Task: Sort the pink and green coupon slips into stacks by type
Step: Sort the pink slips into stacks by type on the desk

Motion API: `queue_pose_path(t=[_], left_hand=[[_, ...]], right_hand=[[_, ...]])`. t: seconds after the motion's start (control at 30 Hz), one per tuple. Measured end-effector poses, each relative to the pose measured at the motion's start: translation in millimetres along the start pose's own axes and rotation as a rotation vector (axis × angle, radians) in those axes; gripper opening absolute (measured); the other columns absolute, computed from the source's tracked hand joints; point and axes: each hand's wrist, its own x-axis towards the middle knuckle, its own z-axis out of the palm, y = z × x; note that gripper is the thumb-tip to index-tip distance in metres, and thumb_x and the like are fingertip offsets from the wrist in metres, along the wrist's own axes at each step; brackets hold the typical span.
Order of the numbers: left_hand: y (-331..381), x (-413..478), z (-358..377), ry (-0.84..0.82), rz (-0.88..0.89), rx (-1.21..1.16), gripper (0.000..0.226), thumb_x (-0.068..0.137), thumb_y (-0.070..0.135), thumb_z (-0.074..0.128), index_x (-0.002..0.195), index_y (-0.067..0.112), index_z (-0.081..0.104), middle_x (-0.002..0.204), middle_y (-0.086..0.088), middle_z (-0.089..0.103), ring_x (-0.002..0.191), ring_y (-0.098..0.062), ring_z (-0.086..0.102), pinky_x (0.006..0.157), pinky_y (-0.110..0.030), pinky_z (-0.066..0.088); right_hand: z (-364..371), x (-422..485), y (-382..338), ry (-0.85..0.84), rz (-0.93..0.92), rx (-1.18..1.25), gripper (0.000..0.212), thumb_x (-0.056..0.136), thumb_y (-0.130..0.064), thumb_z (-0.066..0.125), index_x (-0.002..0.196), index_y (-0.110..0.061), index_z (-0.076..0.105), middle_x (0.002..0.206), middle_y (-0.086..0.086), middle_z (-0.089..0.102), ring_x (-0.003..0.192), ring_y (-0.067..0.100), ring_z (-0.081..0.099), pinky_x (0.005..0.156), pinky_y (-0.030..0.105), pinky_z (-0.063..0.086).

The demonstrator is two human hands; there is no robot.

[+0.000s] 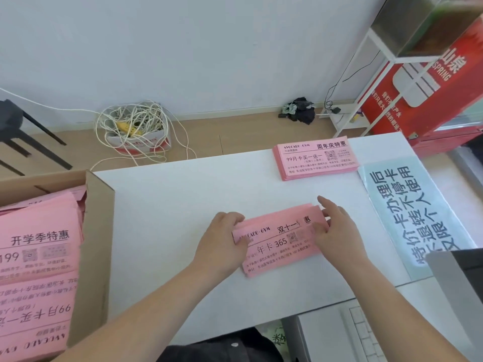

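A: Risk? Left hand (222,237) and right hand (337,231) each grip an end of the middle stack (277,248) on the table (183,205); thin smooth paper, so an uneven squeeze likely fans or skews it

B: Mix-up too: far stack (316,160) and loose slips (39,244) in the cardboard box (100,231) are the same flat pink rectangles, only print differs

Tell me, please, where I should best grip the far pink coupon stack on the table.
Probably its two short ends at once, reaching over from the near side: the far pink coupon stack lies flat, slightly fanned, so squeezing both ends keeps the slips together.
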Motion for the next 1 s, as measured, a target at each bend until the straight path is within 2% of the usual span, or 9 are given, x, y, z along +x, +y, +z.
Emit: queue_pose_path(t=[0.07, 0.17, 0.27, 0.33, 0.47, 0.53, 0.67, 0.8, 1.0], left_hand=[[-1, -5, 0, 0.065, -0.035, 0.014, 0.043, 0.093, 0.026, 0.063, 0.135, 0.03, 0.052, 0.131, 0.018, 0.044, 0.11, -0.006, 0.056, 0.092, -0.028, 0.049], [-8, -23, 2, 0.062, -0.183, -0.107, 0.046, 0.093, 0.029, 0.066, 0.137, 0.029, 0.05, 0.131, 0.017, 0.048, 0.108, -0.003, 0.057, 0.09, -0.025, 0.047], [-6, -36, 12, 0.017, -0.261, -0.233, 0.043, 0.093, 0.024, 0.066, 0.133, 0.028, 0.051, 0.127, 0.017, 0.056, 0.103, 0.002, 0.06, 0.086, -0.023, 0.049], [1, -35, 20, -0.003, -0.24, -0.3, 0.045, 0.094, 0.019, 0.065, 0.136, 0.025, 0.051, 0.127, 0.015, 0.057, 0.102, 0.002, 0.061, 0.081, -0.018, 0.05], [5, -27, 22, -0.01, -0.197, -0.297, 0.054, 0.093, 0.017, 0.066, 0.143, 0.02, 0.048, 0.13, 0.011, 0.054, 0.102, 0.0, 0.062, 0.081, -0.019, 0.052], [1, -23, 14, 0.013, -0.146, -0.16, 0.055, 0.093, 0.022, 0.066, 0.144, 0.024, 0.045, 0.133, 0.012, 0.049, 0.109, -0.002, 0.058, 0.088, -0.021, 0.046], [1, -1, 6, 0.029, 0.048, 0.173, 0.061, 0.096, 0.03, 0.062, 0.151, 0.022, 0.037, 0.148, 0.007, 0.038, 0.135, -0.016, 0.038, 0.105, -0.026, 0.035], [12, 21, 9, -0.063, 0.038, 0.335, 0.066, 0.091, 0.037, 0.067, 0.148, 0.022, 0.038, 0.136, 0.004, 0.046, 0.127, -0.02, 0.039, 0.099, -0.034, 0.043], [17, 29, 17, -0.127, -0.035, 0.536, 0.061, 0.079, 0.035, 0.077, 0.131, 0.024, 0.045, 0.122, 0.001, 0.049, 0.115, -0.023, 0.044, 0.093, -0.037, 0.045]], right_hand=[[3, 0, 10, 0.01, 0.047, -0.021, 0.068, 0.094, -0.022, 0.063, 0.155, -0.03, 0.035, 0.144, -0.001, 0.047, 0.128, 0.022, 0.05, 0.1, 0.043, 0.047], [9, -7, 20, 0.02, 0.118, 0.032, 0.068, 0.094, -0.03, 0.066, 0.155, -0.024, 0.036, 0.151, 0.001, 0.044, 0.14, 0.024, 0.039, 0.112, 0.044, 0.038], [15, -11, 19, 0.01, 0.11, 0.024, 0.066, 0.094, -0.032, 0.066, 0.154, -0.022, 0.04, 0.149, 0.001, 0.047, 0.14, 0.024, 0.039, 0.112, 0.044, 0.037], [20, -13, 12, 0.0, 0.095, 0.027, 0.066, 0.093, -0.034, 0.067, 0.152, -0.023, 0.042, 0.146, -0.001, 0.051, 0.137, 0.025, 0.042, 0.11, 0.044, 0.04], [24, -15, 6, 0.002, 0.091, -0.027, 0.064, 0.093, -0.032, 0.065, 0.153, -0.024, 0.042, 0.146, 0.0, 0.05, 0.135, 0.025, 0.041, 0.109, 0.041, 0.037], [21, -14, 6, -0.006, 0.091, -0.054, 0.065, 0.094, -0.037, 0.065, 0.153, -0.025, 0.041, 0.146, 0.0, 0.05, 0.135, 0.025, 0.04, 0.108, 0.041, 0.037], [16, -11, 4, -0.038, 0.051, -0.179, 0.059, 0.094, -0.041, 0.063, 0.149, -0.03, 0.047, 0.146, -0.002, 0.051, 0.13, 0.027, 0.046, 0.106, 0.038, 0.037], [19, -10, 2, -0.064, 0.015, -0.267, 0.043, 0.095, -0.043, 0.064, 0.137, -0.034, 0.061, 0.145, -0.003, 0.049, 0.127, 0.025, 0.043, 0.104, 0.035, 0.04], [18, -6, 1, -0.106, 0.004, -0.33, 0.037, 0.095, -0.041, 0.065, 0.132, -0.036, 0.065, 0.143, 0.0, 0.044, 0.126, 0.026, 0.04, 0.103, 0.035, 0.043]])
